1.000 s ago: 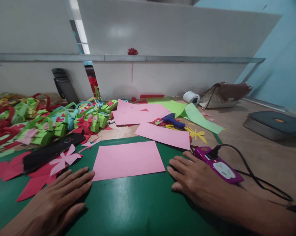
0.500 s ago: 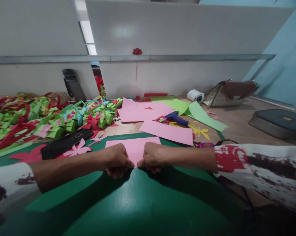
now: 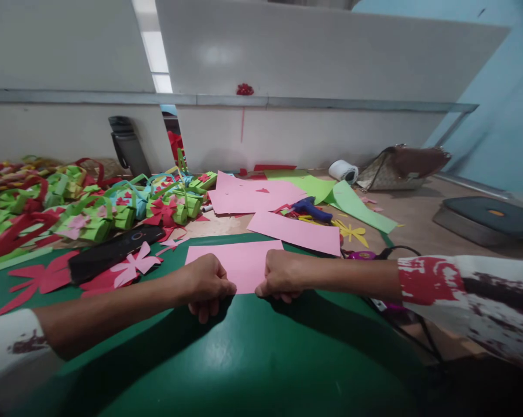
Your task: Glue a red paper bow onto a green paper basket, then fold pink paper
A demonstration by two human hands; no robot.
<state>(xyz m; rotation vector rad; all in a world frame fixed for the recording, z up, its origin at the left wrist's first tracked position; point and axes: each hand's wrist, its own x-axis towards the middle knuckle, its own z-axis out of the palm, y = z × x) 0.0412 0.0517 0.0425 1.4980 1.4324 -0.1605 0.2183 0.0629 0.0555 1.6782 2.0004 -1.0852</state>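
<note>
A rectangular sheet of pink paper (image 3: 246,263) lies in front of me on the green work surface (image 3: 244,359). My left hand (image 3: 209,284) is closed on its near edge, thumb on top and fingers curled below. A short way to the right, my right hand (image 3: 281,275) pinches the same near edge. A gap of bare pink paper shows between the two thumbs. Just beyond the sheet lies a longer pink paper strip (image 3: 293,233). Left of my left hand is a pink paper flower cutout (image 3: 135,264).
Green paper baskets (image 3: 96,225) with red and pink flowers crowd the left side. A black phone (image 3: 116,249), red cutouts (image 3: 48,278) and a dark bottle (image 3: 128,147) are nearby. A blue glue gun (image 3: 312,209), a paper roll (image 3: 343,171), a handbag (image 3: 404,168) and a grey case (image 3: 487,220) stand rightward.
My right hand has slid to the right along the near edge, widening the gap between my thumbs. My left hand stays at nearly the same spot. The view has shifted slightly.
</note>
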